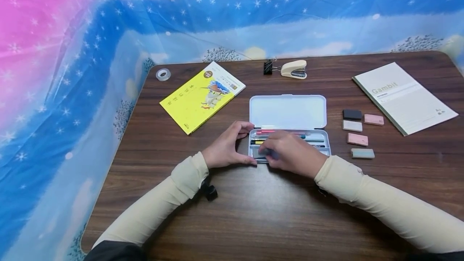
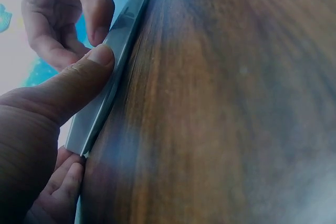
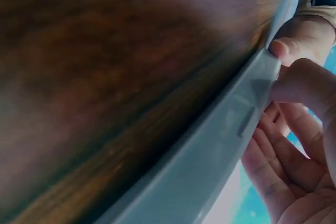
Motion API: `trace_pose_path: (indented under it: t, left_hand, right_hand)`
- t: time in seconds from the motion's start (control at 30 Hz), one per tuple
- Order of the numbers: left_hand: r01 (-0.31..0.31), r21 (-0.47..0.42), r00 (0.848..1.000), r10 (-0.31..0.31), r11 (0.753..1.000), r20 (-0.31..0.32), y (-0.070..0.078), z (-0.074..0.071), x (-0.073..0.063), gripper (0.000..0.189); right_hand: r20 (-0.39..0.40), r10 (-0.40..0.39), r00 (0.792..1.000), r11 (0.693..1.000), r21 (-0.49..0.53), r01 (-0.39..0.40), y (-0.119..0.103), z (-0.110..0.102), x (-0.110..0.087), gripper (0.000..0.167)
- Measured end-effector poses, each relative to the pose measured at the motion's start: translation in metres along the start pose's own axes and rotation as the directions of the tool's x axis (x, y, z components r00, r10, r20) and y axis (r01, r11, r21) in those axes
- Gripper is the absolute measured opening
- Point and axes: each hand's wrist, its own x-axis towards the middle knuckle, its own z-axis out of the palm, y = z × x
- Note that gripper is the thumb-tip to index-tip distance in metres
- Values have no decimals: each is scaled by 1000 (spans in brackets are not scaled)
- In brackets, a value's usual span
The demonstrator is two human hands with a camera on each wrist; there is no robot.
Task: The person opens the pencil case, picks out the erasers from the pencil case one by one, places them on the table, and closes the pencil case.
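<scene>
A pale plastic pencil case (image 1: 288, 110) lies on the table with its lid folded back. Inside are a pink pen, a yellow-and-black pencil and other slim pens or pencils (image 1: 279, 141). My left hand (image 1: 227, 148) grips the case's left end, thumb at the front corner and fingers at the back. The left thumb (image 2: 86, 80) shows against the front wall in the left wrist view. Over the front compartment, my right hand (image 1: 291, 152) reaches down with bent fingers and thumb inside the rim. I cannot tell whether those fingertips pinch something.
Right of the case lie several erasers, among them a black one (image 1: 352, 114) and a greenish one (image 1: 362, 153). A white notebook (image 1: 404, 98) is beyond them. A yellow book (image 1: 201, 98), a tape roll (image 1: 163, 74), a binder clip (image 1: 268, 67) and a stapler (image 1: 293, 69) lie farther back.
</scene>
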Motion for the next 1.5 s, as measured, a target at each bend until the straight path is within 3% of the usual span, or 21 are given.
trace_pose_path:
  t: [0.17,0.27,0.33,0.43,0.53,0.6,0.7,0.93,1.1,1.2,1.3,1.4,1.5]
  left_hand:
    - [18,-8,1000,-18,1000,2,0,2,-1,94]
    - [30,-9,1000,-30,1000,3,-1,2,0,94]
    - [37,-7,999,-37,999,7,0,2,0,94]
    - [39,-9,999,-39,999,11,0,1,0,94]
    - [37,-7,999,-37,999,14,0,0,1,94]
    - [36,-4,999,-36,999,11,0,-1,0,94]
    - [33,1,999,-33,999,8,0,-2,0,94]
    - [29,11,999,-29,1000,13,-2,0,1,94]
    - [32,-2,999,-32,999,17,0,-2,2,95]
    - [29,-6,999,-29,1000,17,1,-3,2,95]
    - [21,-5,1000,-21,1000,15,0,-3,3,94]
    - [17,-2,1000,-17,1000,12,-1,-2,2,93]
    - [16,0,1000,-16,1000,9,-2,0,1,93]
  right_hand:
    - [-51,19,999,1000,0,-19,7,-21,-19,24]
    - [-155,49,987,998,-42,-56,27,-49,-52,30]
    - [-230,103,968,988,-91,-126,46,-68,-84,37]
    - [-298,219,929,942,-183,-281,74,-89,-135,43]
    - [-293,350,890,873,-242,-423,94,-98,-173,42]
    - [-262,409,874,839,-268,-473,104,-99,-187,41]
    - [-226,449,865,818,-286,-499,116,-98,-196,38]
    - [-190,488,852,803,-286,-524,133,-98,-201,37]
    - [-246,425,871,832,-275,-483,119,-99,-193,39]
    - [-290,317,903,885,-253,-391,96,-95,-168,40]
    - [-258,200,945,941,-217,-258,69,-86,-132,40]
    - [-148,151,977,974,-148,-173,44,-75,-97,37]
    - [-8,159,987,984,-81,-159,28,-62,-70,29]
